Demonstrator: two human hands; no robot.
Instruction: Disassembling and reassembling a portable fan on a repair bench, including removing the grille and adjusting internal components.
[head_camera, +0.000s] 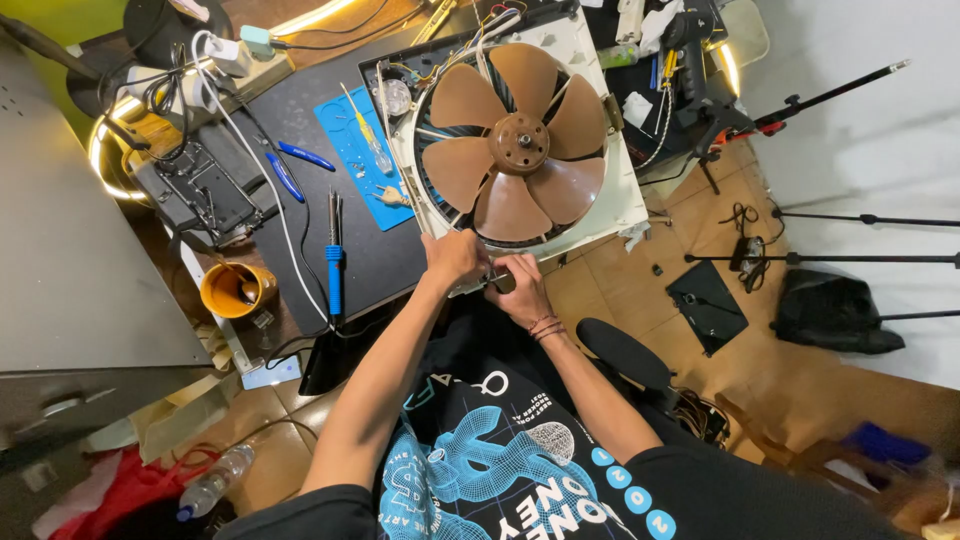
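Fan unit with five brown blades set in a square white housing, lying flat on the dark work surface and overhanging its near edge toward the person. Both hands meet at the near rim of the housing: the left hand is clenched over the lower edge of the frame, and the right hand, banded at the wrist, is closed around a small dark tool pressed to the same edge; what kind of tool it is cannot be told. Bundled coloured wires run from the far corner of the housing. Just left of the fan lies a blue mat bearing a yellow-handled screwdriver and small loose parts. Farther left on the surface rest blue-handled pliers, a blue-gripped soldering iron and a white cable leading up to a power strip. An orange cup stands at the left margin beside a dark metal chassis. On the tiled floor, right, are black stand legs, a flat black pad and a black bag; lower left lies a plastic bottle.
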